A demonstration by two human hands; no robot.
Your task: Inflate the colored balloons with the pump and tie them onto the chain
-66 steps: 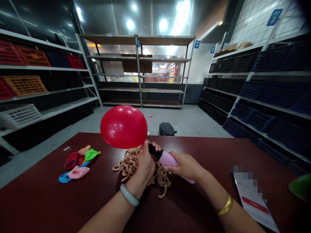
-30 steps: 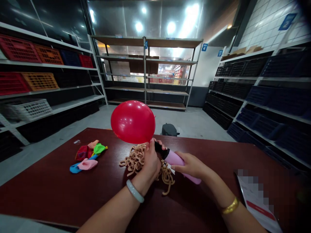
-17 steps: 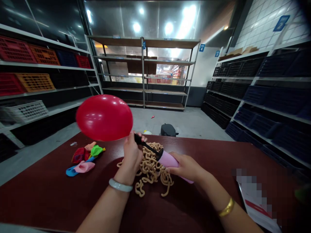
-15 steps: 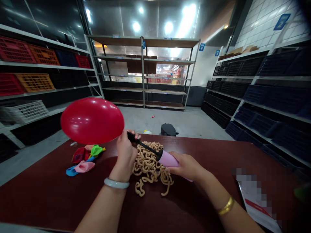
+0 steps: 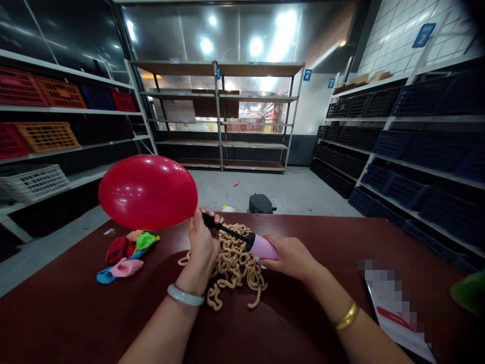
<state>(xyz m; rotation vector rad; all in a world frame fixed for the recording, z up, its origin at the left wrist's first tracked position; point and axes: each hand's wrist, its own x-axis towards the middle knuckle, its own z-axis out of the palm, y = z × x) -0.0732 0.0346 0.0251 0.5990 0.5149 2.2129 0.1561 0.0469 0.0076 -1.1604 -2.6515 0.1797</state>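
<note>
An inflated red balloon [image 5: 147, 192] sits above the left part of the table, its neck at the black end of a hand balloon pump [image 5: 261, 246]. My left hand [image 5: 202, 240] is closed around the balloon's neck and that black end. My right hand [image 5: 291, 257] grips the pump's pink barrel, and part of the black rod shows between the hands. Below the pump lies a heap of beige, curly rope-like pieces [image 5: 231, 268]. Left of my left hand are several uninflated balloons [image 5: 127, 265], red, green, pink and blue.
The dark red table [image 5: 303, 323] carries a partly blurred sheet or booklet [image 5: 394, 308] at right. A green object [image 5: 470, 293] shows at the right edge. Beyond the table, a dark grey bag-like object [image 5: 261, 203] is on the floor. Shelves with crates [image 5: 47, 136] flank the room.
The view has shifted slightly. My left hand and the balloon have moved a little right, closer to my right hand, so less of the pump's rod shows. Both grips stay closed.
</note>
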